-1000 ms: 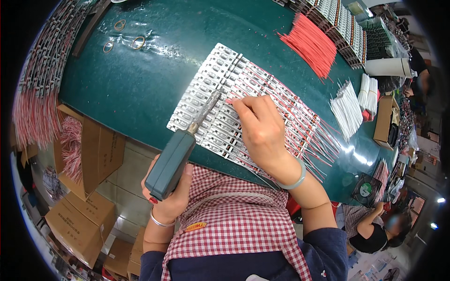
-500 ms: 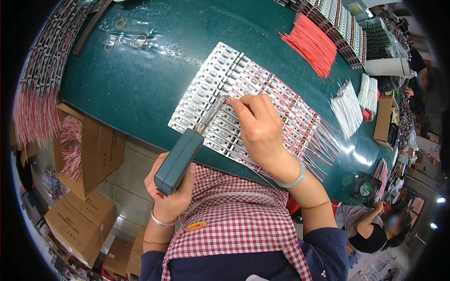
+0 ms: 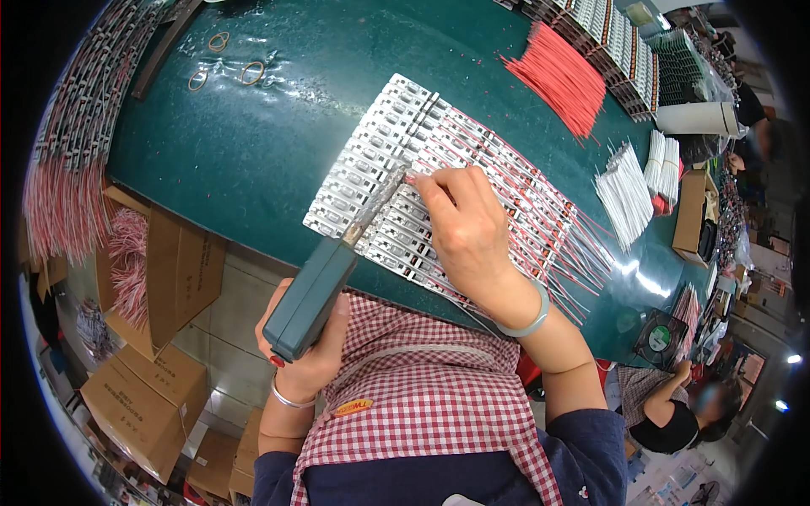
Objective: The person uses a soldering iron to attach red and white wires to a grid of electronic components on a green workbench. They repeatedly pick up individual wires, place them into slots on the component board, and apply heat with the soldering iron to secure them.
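My left hand [image 3: 319, 352] is wrapped round the green body of a soldering gun [image 3: 310, 297]. Its long silvery barrel points up and to the right, with the tip close to my right fingertips. On the bench lies a panel of white, strip-like modules [image 3: 361, 156], joined in rows. My right hand [image 3: 469, 232] rests over the panel's middle, thumb and forefinger pinched on a thin red wire [image 3: 412, 179]; the wire's end is mostly hidden by the fingers. Red and white wires [image 3: 582, 253] trail off the panel's right side.
The green bench [image 3: 211, 143] carries rubber bands [image 3: 251, 73], a bundle of red wires [image 3: 561, 80], white wires [image 3: 624, 198] and a small black fan [image 3: 660, 339]. Wired modules [image 3: 80, 143] hang at the left edge above cardboard boxes [image 3: 143, 405]. Another person [image 3: 675, 413] works at right.
The soldering gun and my left hand have shifted slightly down and left, and the barrel lies a little differently over the panel. My right hand stays almost in place.
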